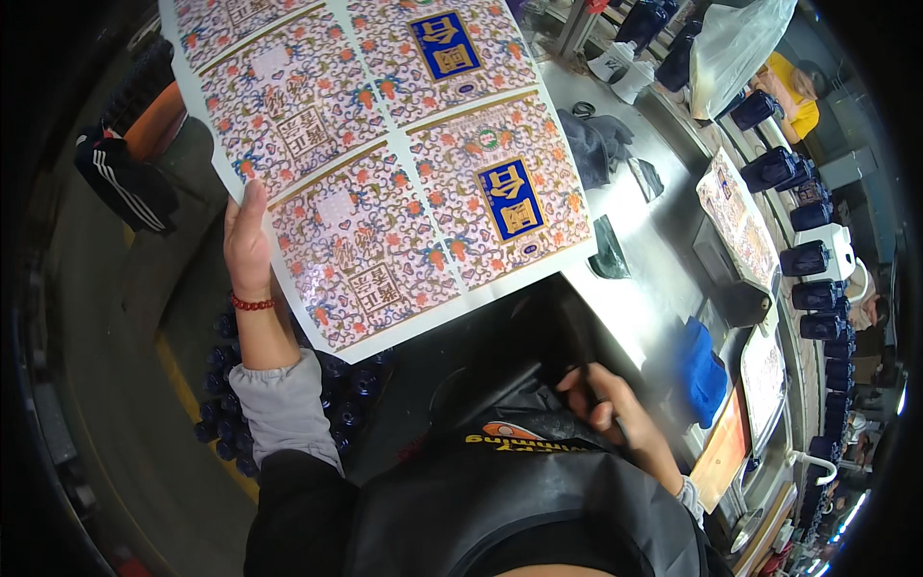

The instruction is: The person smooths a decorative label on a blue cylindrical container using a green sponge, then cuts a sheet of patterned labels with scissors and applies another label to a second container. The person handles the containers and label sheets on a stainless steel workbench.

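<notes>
My left hand, with a red bracelet at the wrist, grips the left edge of a large printed sheet, thumb on its front. The sheet is held up and tilted, with white margins and several panels of pink floral pattern bearing blue-and-gold label blocks. Lower right, in front of the black apron, my right hand is closed around something dark and slim, partly blurred; its kind does not show. That hand is apart from the sheet.
A shiny metal table runs along the right, carrying a dark grey cloth, a blue cloth and another patterned sheet. Dark blue bottles line the conveyor beyond. More dark bottles stand low at left. A person in yellow sits far right.
</notes>
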`<state>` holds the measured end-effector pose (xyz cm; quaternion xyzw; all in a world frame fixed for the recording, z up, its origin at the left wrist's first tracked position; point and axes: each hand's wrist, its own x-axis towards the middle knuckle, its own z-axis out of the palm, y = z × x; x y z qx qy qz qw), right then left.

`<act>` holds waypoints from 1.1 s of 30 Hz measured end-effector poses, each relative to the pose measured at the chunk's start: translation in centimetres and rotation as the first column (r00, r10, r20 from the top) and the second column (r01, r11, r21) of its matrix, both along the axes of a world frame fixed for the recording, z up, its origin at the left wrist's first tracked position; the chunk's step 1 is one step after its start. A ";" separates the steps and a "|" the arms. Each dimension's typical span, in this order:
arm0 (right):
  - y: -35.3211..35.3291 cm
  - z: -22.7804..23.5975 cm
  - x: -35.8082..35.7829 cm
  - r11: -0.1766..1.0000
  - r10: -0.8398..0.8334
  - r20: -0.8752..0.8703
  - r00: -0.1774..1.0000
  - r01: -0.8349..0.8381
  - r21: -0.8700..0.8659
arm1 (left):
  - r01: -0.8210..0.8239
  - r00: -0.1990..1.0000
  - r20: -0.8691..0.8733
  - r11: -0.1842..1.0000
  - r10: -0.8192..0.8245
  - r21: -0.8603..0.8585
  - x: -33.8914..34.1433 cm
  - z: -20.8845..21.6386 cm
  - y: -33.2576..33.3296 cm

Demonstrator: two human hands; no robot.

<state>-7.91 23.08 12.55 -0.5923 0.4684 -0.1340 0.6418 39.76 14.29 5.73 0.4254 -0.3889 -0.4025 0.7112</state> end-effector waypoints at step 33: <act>-2.7 -1.7 8.3 0.995 0.084 0.083 0.993 -0.089 0.054 | -0.189 0.980 -0.068 0.982 0.188 -0.008 -3.5 3.6 2.2</act>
